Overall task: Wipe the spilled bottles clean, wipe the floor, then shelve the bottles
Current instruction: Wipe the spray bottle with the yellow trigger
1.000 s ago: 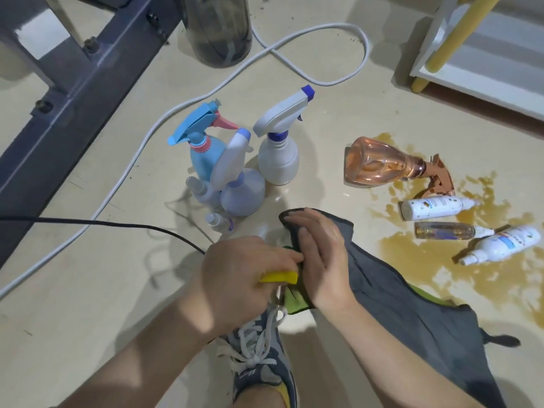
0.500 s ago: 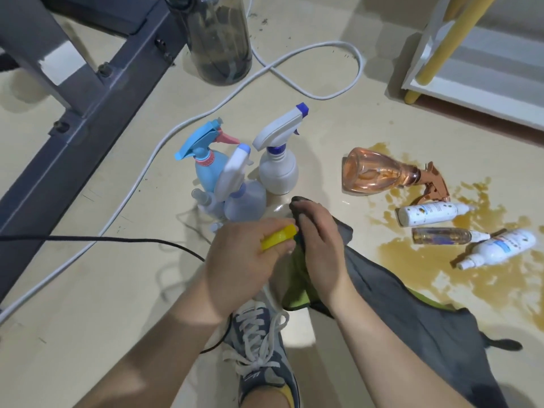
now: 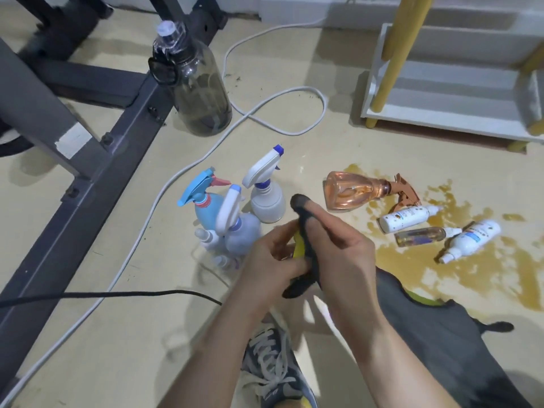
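Head-camera view looking down at a cream floor (image 3: 147, 334); a person's left hand (image 3: 265, 266) and right hand (image 3: 350, 260) meet at the centre; the left fingers (image 3: 281, 235) are curled round a yellow item (image 3: 298, 245), mostly hidden, so what it is cannot be told; the right fingers (image 3: 329, 228) grip a dark grey cloth (image 3: 441, 334), with the forefinger stretched out and the cloth drawn over its tip; the rest of the cloth trails to the floor below and right of the fingers; just beyond and left of the fingers, upright and close together, stand a blue spray bottle (image 3: 203, 213), a white spray bottle (image 3: 266, 198), a lavender spray bottle (image 3: 243, 232) and some small bottles (image 3: 206, 235); right of the fingers, on their sides in a brown spill (image 3: 412, 269), lie an amber spray bottle (image 3: 353, 191), a white bottle with brown print (image 3: 404, 219), a small clear bottle (image 3: 421, 236) and a white bottle with blue label (image 3: 471, 240); well beyond these stands a white shelf (image 3: 441, 92) on yellow legs; far beyond and left of the fingers, a large dark water bottle (image 3: 200, 92) stands beside a dark metal frame (image 3: 88, 172); a white cable (image 3: 279, 113) loops past it; a black cable (image 3: 117, 294) runs in from the left; below the fingers is a laced grey shoe (image 3: 270, 363).
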Demonstrator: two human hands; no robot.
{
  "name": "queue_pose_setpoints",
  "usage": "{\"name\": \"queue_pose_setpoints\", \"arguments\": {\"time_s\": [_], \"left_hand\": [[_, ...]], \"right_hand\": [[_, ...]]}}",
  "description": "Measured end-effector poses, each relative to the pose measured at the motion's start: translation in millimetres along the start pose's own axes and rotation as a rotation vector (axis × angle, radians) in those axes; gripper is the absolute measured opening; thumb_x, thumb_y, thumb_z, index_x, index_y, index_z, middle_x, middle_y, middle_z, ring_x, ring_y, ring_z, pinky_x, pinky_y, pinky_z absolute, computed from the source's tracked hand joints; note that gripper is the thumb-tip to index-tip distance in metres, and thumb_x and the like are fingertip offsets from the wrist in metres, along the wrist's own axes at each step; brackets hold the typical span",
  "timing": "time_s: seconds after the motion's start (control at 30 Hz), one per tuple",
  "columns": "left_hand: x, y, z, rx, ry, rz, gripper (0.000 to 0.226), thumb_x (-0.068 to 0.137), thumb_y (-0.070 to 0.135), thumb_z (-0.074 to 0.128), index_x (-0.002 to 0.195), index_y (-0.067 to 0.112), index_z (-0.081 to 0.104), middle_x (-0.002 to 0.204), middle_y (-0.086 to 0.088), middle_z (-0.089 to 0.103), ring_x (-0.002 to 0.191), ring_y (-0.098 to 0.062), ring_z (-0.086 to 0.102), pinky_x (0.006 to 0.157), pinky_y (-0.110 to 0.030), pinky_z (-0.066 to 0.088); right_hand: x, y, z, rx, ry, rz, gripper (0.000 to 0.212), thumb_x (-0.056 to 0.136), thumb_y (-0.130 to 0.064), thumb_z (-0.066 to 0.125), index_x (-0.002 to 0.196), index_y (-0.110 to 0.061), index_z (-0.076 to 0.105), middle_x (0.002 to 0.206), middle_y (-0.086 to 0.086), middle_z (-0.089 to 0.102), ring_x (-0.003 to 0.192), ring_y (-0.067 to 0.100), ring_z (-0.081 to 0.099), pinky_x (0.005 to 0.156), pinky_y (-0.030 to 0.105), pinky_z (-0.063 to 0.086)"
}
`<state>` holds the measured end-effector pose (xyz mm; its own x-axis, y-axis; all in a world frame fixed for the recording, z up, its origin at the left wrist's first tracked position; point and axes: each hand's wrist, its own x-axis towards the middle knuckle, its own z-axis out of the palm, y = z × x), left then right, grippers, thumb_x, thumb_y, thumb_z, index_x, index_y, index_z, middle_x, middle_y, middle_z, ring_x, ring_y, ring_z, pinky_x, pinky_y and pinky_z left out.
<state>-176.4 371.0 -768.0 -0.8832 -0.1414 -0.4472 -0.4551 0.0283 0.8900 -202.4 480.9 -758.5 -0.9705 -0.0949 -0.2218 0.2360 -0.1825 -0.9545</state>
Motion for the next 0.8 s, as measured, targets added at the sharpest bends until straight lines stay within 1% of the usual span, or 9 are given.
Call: {"name": "queue_pose_setpoints", "arguments": {"time_s": [0.07, 0.13, 0.2, 0.27, 0.33, 0.47, 0.53, 0.63, 0.8], "left_hand": [[2, 0, 2, 0.001, 0.007, 0.029, 0.035, 0.067, 0.017, 0.062, 0.101, 0.023, 0.070, 0.096, -0.002, 0.074, 0.096, -0.022, 0.069, 0.082, -0.042, 0.054], [5, 1, 0, -0.084, 0.016, 0.029, 0.027, 0.067, 0.020, 0.065, 0.093, 0.022, 0.071, 0.093, -0.007, 0.074, 0.093, -0.026, 0.069, 0.085, -0.047, 0.051], [9, 3, -3, -0.124, 0.021, 0.029, 0.029, 0.066, 0.022, 0.065, 0.095, 0.021, 0.071, 0.094, -0.009, 0.073, 0.093, -0.027, 0.067, 0.091, -0.051, 0.048], [11, 7, -2, -0.161, -0.025, 0.042, 0.036, 0.072, 0.015, 0.059, 0.108, 0.017, 0.068, 0.103, -0.009, 0.072, 0.099, -0.022, 0.065, 0.092, -0.046, 0.047], [11, 8, 4, -0.175, -0.090, 0.068, 0.039, 0.079, 0.014, 0.056, 0.116, 0.021, 0.065, 0.110, -0.006, 0.069, 0.104, -0.018, 0.062, 0.092, -0.038, 0.045], [9, 3, 13, -0.116, 0.047, 0.218, 0.034, 0.089, 0.025, 0.050, 0.117, 0.040, 0.060, 0.110, 0.015, 0.070, 0.109, -0.003, 0.062, 0.092, -0.022, 0.047], [12, 4, 12, -0.075, 0.111, 0.288, 0.031, 0.094, 0.029, 0.045, 0.118, 0.042, 0.059, 0.104, 0.020, 0.069, 0.102, 0.001, 0.061, 0.088, -0.019, 0.048], [16, -3, 11, -0.123, 0.213, 0.256, 0.027, 0.099, 0.025, 0.046, 0.087, 0.028, 0.070, 0.079, 0.011, 0.067, 0.078, -0.013, 0.059, 0.068, -0.026, 0.047], [15, -22, 14, -0.126, 0.261, 0.135, 0.024, 0.089, 0.025, 0.046, 0.068, 0.020, 0.058, 0.063, -0.004, 0.060, 0.065, -0.020, 0.054, 0.063, -0.039, 0.043]], "right_hand": [[5, 15, 3, -0.471, -0.091, -0.208, 0.025, 0.089, -0.022, 0.058, 0.105, -0.027, 0.076, 0.132, -0.018, 0.059, 0.127, 0.013, 0.050, 0.108, 0.029, 0.036], [21, 19, 7, -0.535, -0.204, -0.112, 0.027, 0.090, -0.024, 0.058, 0.111, -0.027, 0.074, 0.142, -0.018, 0.046, 0.136, 0.002, 0.037, 0.112, 0.021, 0.027], [38, 11, 12, -0.533, -0.270, -0.026, 0.024, 0.094, -0.018, 0.058, 0.112, -0.023, 0.073, 0.136, -0.018, 0.052, 0.125, -0.004, 0.045, 0.108, 0.018, 0.032], [54, 1, 15, -0.591, -0.237, 0.002, 0.024, 0.095, -0.015, 0.056, 0.085, -0.027, 0.074, 0.092, -0.028, 0.064, 0.092, -0.007, 0.057, 0.085, 0.015, 0.041], [73, -2, 14, -0.710, -0.140, 0.000, 0.036, 0.095, -0.018, 0.055, 0.060, -0.023, 0.062, 0.055, -0.019, 0.057, 0.061, 0.001, 0.052, 0.060, 0.017, 0.037], [80, -3, 16, -0.677, -0.058, -0.015, 0.050, 0.094, -0.017, 0.054, 0.045, -0.028, 0.052, 0.044, -0.013, 0.046, 0.053, 0.008, 0.041, 0.063, 0.029, 0.032], [62, -4, 16, -0.522, -0.086, -0.058, 0.049, 0.097, -0.012, 0.051, 0.056, -0.038, 0.058, 0.060, -0.022, 0.057, 0.064, -0.004, 0.052, 0.075, 0.024, 0.035], [28, 10, 8, -0.530, -0.141, -0.187, 0.023, 0.100, -0.013, 0.047, 0.099, -0.017, 0.070, 0.104, -0.002, 0.066, 0.097, 0.001, 0.059, 0.088, 0.018, 0.044], [12, 26, 7, -0.614, -0.073, -0.329, 0.021, 0.095, -0.015, 0.051, 0.097, -0.016, 0.072, 0.099, -0.009, 0.065, 0.092, 0.013, 0.062, 0.081, 0.026, 0.049]]}}
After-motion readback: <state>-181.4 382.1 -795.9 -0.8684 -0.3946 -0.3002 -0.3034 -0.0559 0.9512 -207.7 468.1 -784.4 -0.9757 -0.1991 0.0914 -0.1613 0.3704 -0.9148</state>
